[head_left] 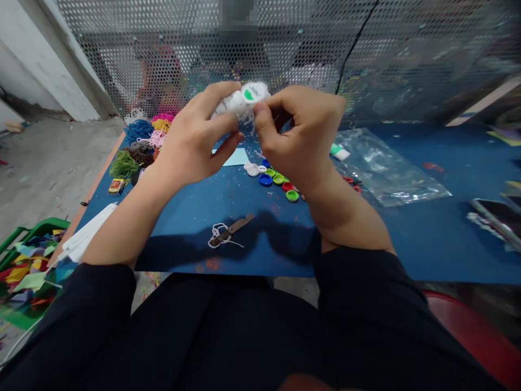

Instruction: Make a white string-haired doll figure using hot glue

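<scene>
Perforated metal screen point(285, 32) behind blue-topped table point(407, 233); black cable point(359, 37) running down screen. Pale wall point(44, 65), far left. Grey concrete floor point(52, 168), scuffed. Red seat point(468, 331), lower right.

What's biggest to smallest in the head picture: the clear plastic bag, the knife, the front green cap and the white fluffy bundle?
1. Clear plastic bag
2. White fluffy bundle and knife: too close to rank, since the bundle is partly hidden
3. Front green cap
</scene>
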Demonstrator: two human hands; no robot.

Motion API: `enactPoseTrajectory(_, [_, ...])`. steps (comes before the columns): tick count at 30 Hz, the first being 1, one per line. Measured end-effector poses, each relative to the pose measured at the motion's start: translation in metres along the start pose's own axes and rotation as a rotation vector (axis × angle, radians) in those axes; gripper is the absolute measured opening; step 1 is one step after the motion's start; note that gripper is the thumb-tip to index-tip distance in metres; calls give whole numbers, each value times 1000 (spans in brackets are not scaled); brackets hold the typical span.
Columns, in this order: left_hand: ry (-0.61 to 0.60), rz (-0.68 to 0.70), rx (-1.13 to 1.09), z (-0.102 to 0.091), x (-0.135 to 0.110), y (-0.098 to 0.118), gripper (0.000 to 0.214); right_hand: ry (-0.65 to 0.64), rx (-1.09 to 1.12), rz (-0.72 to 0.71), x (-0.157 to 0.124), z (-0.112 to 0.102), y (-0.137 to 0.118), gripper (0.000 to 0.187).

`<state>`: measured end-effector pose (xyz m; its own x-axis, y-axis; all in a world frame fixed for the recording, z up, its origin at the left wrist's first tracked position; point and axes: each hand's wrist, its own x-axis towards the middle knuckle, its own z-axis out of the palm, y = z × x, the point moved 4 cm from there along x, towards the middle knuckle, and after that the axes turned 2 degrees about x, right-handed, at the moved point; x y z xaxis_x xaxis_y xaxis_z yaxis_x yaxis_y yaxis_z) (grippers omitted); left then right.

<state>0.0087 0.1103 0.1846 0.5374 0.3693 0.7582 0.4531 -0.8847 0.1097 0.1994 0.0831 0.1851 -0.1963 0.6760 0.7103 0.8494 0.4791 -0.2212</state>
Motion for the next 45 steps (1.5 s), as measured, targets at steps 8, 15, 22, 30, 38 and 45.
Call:
enactPoseTrajectory(8, [-23,-58,-8,-1,1,3,14,111,-14,-24,-1,-14,6,43])
enactPoseTrajectory(15, [-382,-395,-221,44,-49,-3,21,-187,78,-314,-13,-48,-6,33])
enactPoseTrajectory(22, [-637,-638,-306,69,-143,-3,18,-709,67,-680,-81,31,5,10])
enactPoseTrajectory(30, [-533,-447,-89,63,-147,3,23,-758,298,-556,-142,83,27,13])
enactPoseTrajectory(38, [-336,-335,-268,45,-154,19,9,-785,423,-494,-147,89,35,22])
enactPoseTrajectory(45, [-292,-453,-546,46,-155,20,14,-861,513,-259,-137,90,45,24])
